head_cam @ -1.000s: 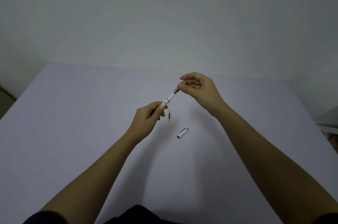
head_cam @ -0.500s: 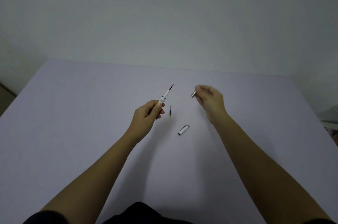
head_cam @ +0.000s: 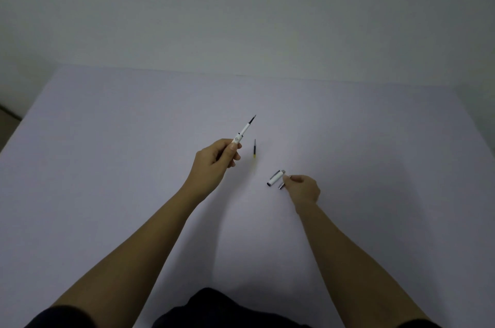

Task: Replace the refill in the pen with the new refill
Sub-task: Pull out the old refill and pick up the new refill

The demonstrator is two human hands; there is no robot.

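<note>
The left hand (head_cam: 214,160) pinches the light, stiff pen barrel (head_cam: 242,132), old refill (head_cam: 251,119) exposed, while the right hand (head_cam: 302,188) pinches the small tip piece (head_cam: 281,186) beside the cap (head_cam: 276,178); the thin new refill (head_cam: 254,148) on the worktop (head_cam: 107,167) probably suits a mid-length pinch.

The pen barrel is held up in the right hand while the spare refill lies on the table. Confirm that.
Wrong hand: the head view shows the pen barrel held up in the left hand. The spare refill does lie on the table.
</note>
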